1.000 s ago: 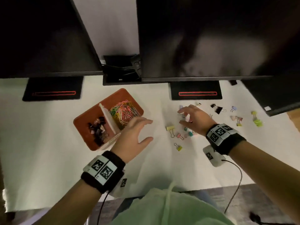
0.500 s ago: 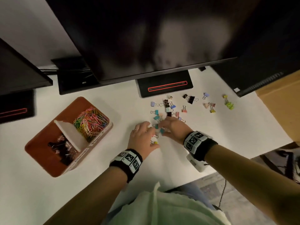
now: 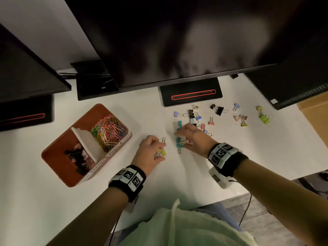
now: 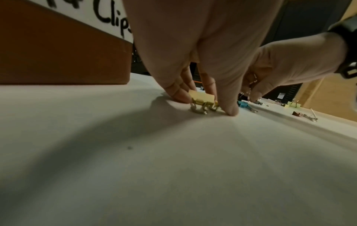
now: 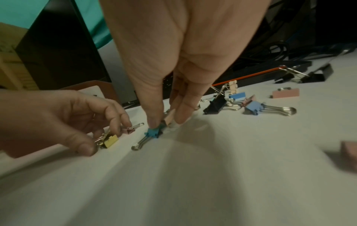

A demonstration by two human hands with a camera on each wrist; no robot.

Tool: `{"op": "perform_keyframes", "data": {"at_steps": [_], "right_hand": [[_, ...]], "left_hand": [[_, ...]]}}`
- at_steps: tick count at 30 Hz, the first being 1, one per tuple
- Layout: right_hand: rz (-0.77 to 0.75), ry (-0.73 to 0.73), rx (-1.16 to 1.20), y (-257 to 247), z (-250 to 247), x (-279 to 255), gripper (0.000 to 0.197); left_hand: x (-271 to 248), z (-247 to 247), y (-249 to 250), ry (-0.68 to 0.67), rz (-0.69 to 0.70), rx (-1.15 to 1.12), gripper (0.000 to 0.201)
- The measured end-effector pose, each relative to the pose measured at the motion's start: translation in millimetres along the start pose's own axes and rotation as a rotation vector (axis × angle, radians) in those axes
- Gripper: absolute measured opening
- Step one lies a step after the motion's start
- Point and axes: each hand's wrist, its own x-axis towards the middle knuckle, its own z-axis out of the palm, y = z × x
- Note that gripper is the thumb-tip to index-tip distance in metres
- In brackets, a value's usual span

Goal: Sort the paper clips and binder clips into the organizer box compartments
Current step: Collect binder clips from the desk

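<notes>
My left hand (image 3: 160, 152) pinches a yellow binder clip (image 3: 163, 153) (image 4: 201, 95) that lies on the white table, thumb on one side and fingers on the other. Just to its right, my right hand (image 3: 179, 139) (image 5: 167, 122) pinches a small peach binder clip (image 5: 170, 118), with the thumb tip touching a blue binder clip (image 5: 153, 134). Several coloured binder clips (image 3: 197, 118) lie scattered beyond it. The brown organizer box (image 3: 58, 157) stands to the left. It holds coloured paper clips (image 3: 108, 132) in its far compartment and black binder clips (image 3: 78, 157) in its near one.
Dark monitors overhang the back of the table, and a monitor stand (image 3: 191, 95) with a red line sits just behind the clips. More clips (image 3: 262, 117) lie far right, near a cardboard surface (image 3: 314, 112). The table's front edge runs below my wrists.
My left hand has moved from beside the box to the clips and now pinches the yellow clip. The right hand has stayed among the clips, and the head view has swung right.
</notes>
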Motion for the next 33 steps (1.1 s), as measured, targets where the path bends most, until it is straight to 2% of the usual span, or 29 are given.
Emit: {"op": "perform_keyframes", "data": {"at_steps": [5,9,14,20,25,27,30,31,33], "right_hand": [[0.031,-0.177,-0.113,-11.1,7.2,4.9,0.055],[0.017,-0.105,-0.11,-12.3,13.7,5.8,0.038],[0.011,-0.117,-0.113,-13.1,11.4,8.2,0.022],[0.048,-0.159,-0.094,-13.5,8.7,14.1,0.018],[0.008,-0.227,-0.095,-15.7,10.0,10.5,0.013],[0.008,-0.224,-0.067,-16.9,14.1,8.2,0.019],[0.028,-0.224,-0.015,-18.3,18.5,5.8,0.043],[0.026,-0.226,-0.027,-18.9,19.5,6.1,0.042],[0.008,-0.223,-0.081,-21.1,20.0,7.2,0.026]], "left_hand": [[-2.5,5.8,0.3,0.065,0.034,0.018,0.036],[-2.2,7.2,1.6,0.01,0.047,0.051,0.042],[-2.3,11.7,4.7,0.043,0.033,0.061,0.018],[-2.4,6.7,-0.2,0.002,-0.046,0.069,0.013],[-8.1,3.7,-6.5,-0.017,-0.073,-0.006,0.01],[-12.8,4.7,-9.2,-0.008,-0.059,-0.003,0.01],[-19.7,6.9,-14.9,0.035,-0.026,0.011,0.015],[-21.7,6.8,-15.9,0.039,-0.032,0.004,0.019],[-24.9,5.4,-16.1,0.025,-0.053,-0.006,0.021]]}}
